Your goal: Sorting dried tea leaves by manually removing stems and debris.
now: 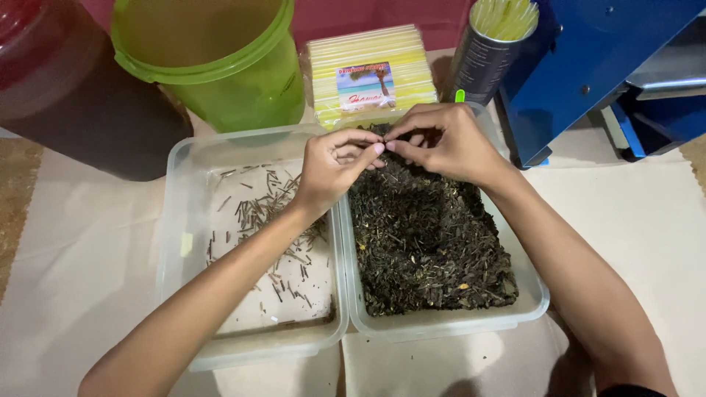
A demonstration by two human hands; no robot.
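STEP: sorting judged in hand; a small bit is pinched between left hand and right hand, both grips nearly closed | PLACE: dried leaves lie just below the grip; picked stems lie in the tray to its left | NEXT: a clean pull-apart is judged needed

Two clear glossy plastic tubs, matt dry leaf crumbs, translucent green plastic bucket, matt cloth-covered table.

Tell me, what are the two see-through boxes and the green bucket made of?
The two boxes, left and right, look like clear, slightly cloudy plastic: contents show through the thin walls. The green bucket seems translucent glossy plastic, since light glows through it.
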